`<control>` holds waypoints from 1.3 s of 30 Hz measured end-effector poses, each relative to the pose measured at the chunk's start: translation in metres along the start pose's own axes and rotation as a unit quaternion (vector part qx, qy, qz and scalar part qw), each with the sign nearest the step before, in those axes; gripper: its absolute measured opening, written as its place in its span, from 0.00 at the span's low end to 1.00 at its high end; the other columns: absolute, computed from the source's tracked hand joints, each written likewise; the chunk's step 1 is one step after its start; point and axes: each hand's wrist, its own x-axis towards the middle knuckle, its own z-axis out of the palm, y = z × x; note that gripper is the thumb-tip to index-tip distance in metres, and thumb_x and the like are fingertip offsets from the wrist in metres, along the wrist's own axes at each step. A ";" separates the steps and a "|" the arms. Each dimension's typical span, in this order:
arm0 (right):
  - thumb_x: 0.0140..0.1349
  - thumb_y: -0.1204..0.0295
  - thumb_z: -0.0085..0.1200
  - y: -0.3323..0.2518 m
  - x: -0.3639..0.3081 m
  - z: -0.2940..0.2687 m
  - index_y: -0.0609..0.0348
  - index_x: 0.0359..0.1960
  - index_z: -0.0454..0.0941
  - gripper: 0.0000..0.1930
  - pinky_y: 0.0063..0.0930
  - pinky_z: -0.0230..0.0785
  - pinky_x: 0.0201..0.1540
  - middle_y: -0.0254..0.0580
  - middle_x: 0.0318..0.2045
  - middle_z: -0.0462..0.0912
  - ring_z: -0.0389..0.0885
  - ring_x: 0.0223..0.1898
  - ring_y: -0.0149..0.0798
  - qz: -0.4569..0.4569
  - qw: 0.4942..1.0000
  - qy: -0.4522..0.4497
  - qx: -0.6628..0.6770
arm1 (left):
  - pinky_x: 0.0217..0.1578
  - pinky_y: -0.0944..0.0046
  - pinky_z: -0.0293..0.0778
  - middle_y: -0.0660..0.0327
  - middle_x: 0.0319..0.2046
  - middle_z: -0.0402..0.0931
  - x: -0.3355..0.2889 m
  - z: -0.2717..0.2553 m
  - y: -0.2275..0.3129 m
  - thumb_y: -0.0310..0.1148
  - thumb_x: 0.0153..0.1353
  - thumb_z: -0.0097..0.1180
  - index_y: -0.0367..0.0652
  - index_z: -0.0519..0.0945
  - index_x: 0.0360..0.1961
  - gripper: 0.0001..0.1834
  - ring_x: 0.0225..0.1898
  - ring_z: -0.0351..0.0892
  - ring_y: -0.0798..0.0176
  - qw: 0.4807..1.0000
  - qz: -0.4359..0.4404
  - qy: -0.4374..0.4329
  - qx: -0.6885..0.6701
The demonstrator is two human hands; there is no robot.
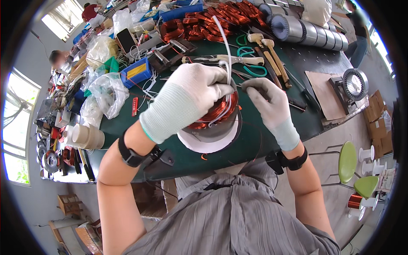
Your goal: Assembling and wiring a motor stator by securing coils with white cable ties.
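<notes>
Apparently, left hand (193, 90) grip pinches white tube (228, 55) above coil (219, 111); right hand (270, 102) grip: cannot tell. Advisable: steady tube, avoid kinks.

Illumination: bright daylight; the left window (17, 136) and far-left window (63, 17) are overexposed. Glare marks the copper coils (242, 15) and metal cylinders (314, 35). Shadow lies beneath the table (308, 119). Left hand (189, 91) and right hand (272, 106) render sharply. Fisheye distortion bends straight edges toward a black border. Two background heads, left (56, 58) and far right (350, 6), are blurred.
</notes>
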 end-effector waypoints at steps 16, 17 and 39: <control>0.76 0.60 0.45 0.004 0.105 0.017 0.57 0.52 0.82 0.17 0.18 0.69 0.40 0.30 0.38 0.84 0.77 0.38 0.22 0.036 0.967 -0.053 0.248 | 0.31 0.69 0.73 0.62 0.27 0.79 0.013 -0.025 -0.006 0.31 0.70 0.51 0.35 0.82 0.48 0.13 0.26 0.73 0.73 0.975 -0.145 0.138 -0.099; 0.75 0.61 0.46 -0.008 0.108 0.014 0.57 0.50 0.82 0.16 0.17 0.68 0.38 0.29 0.36 0.84 0.76 0.37 0.21 0.021 0.969 -0.049 0.241 | 0.31 0.69 0.73 0.62 0.27 0.79 0.015 -0.027 -0.008 0.31 0.70 0.51 0.35 0.82 0.48 0.13 0.26 0.73 0.73 0.975 -0.142 0.141 -0.098; 0.77 0.60 0.44 -0.016 0.151 0.018 0.57 0.48 0.83 0.17 0.20 0.69 0.29 0.38 0.30 0.88 0.80 0.27 0.25 -0.011 0.980 -0.152 0.128 | 0.32 0.73 0.73 0.64 0.32 0.81 0.006 -0.035 -0.026 0.33 0.70 0.51 0.35 0.82 0.47 0.13 0.30 0.76 0.75 0.942 -0.150 0.158 -0.254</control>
